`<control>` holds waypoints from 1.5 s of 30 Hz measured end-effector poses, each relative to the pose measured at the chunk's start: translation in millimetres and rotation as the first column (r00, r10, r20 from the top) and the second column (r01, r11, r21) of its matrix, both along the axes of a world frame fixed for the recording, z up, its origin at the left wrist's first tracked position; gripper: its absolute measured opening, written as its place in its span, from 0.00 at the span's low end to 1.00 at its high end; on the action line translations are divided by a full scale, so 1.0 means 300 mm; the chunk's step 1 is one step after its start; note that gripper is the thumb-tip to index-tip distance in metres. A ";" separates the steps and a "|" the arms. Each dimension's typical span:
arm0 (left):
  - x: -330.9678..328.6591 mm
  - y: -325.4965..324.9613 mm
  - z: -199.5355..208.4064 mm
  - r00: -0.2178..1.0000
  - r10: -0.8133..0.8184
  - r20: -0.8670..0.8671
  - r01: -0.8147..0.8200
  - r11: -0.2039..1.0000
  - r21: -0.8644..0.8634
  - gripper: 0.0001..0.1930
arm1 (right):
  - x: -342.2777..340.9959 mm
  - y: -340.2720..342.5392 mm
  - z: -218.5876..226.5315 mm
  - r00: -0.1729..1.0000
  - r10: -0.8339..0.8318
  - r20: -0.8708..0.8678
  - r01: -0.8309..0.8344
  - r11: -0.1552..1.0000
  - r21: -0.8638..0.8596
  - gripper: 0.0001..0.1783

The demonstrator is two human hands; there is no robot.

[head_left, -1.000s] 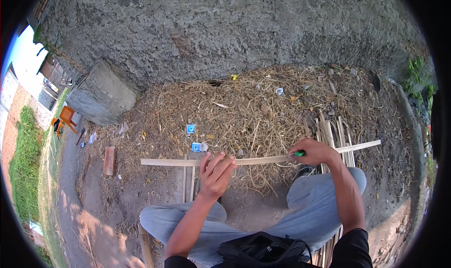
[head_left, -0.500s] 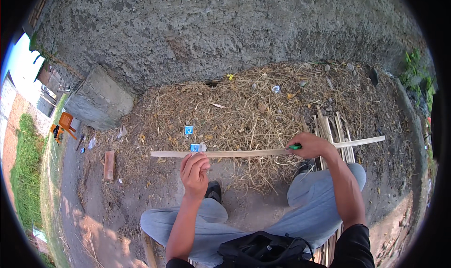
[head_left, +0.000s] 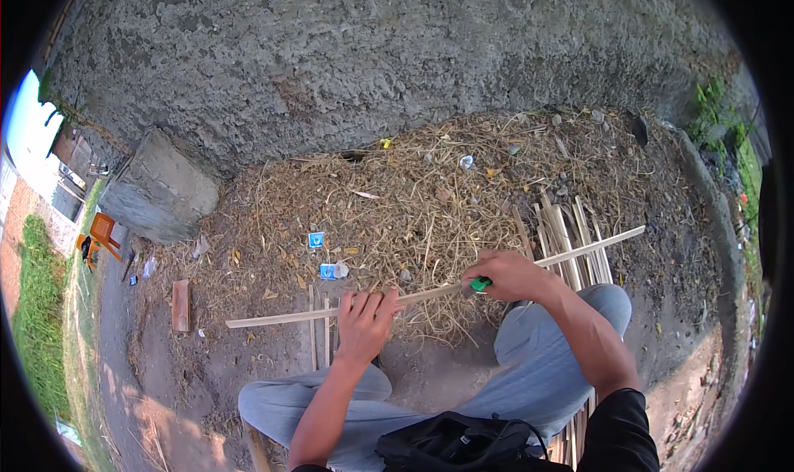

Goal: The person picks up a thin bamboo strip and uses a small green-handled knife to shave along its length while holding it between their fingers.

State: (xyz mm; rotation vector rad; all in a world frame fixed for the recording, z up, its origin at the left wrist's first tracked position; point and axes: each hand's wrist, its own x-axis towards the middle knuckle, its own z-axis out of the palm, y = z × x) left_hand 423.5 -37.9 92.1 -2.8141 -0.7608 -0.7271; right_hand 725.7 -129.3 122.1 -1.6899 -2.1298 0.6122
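A long, thin, pale strip of wood or bamboo point(head_left: 277, 318) lies crosswise in front of me, its right end higher than its left. My left hand point(head_left: 365, 327) is closed over it left of the middle, fingers on top. My right hand point(head_left: 511, 275) is closed around a small green-handled tool point(head_left: 480, 284), likely a knife, held against the strip; its blade is hidden. The right part of the strip emerges beyond this hand and crosses a bundle of similar strips point(head_left: 571, 236) by my right knee. Two more strips point(head_left: 313, 330) stand beside my left hand.
Thin shavings point(head_left: 430, 224) cover the ground before a rough grey wall point(head_left: 397, 58). A concrete block point(head_left: 161, 191) stands at the left, with a reddish brick point(head_left: 181, 306) nearer and an orange chair point(head_left: 102, 230) farther off. Small blue packets point(head_left: 316, 239) lie among the shavings.
My right hand has moved left and slightly down along the strip with the green-handled tool. My left hand has shifted right and down, now over the strip. The strip has tilted, left end lower.
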 end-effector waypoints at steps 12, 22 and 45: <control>-0.206 0.125 0.133 0.949 0.291 0.123 -0.277 0.953 -0.124 0.10 | 0.269 -0.005 0.088 0.181 -0.660 -0.729 0.946 0.319 -0.054 0.19; -0.194 0.072 0.204 0.953 0.233 0.192 -0.187 0.955 -0.229 0.12 | 0.024 0.059 -0.020 -0.005 -0.542 -0.840 0.709 0.591 -0.385 0.19; 0.003 -0.069 0.277 0.997 0.073 0.001 -0.005 0.083 -0.996 0.17 | -0.229 0.082 0.101 0.073 -0.520 -0.851 0.372 0.806 -0.461 0.20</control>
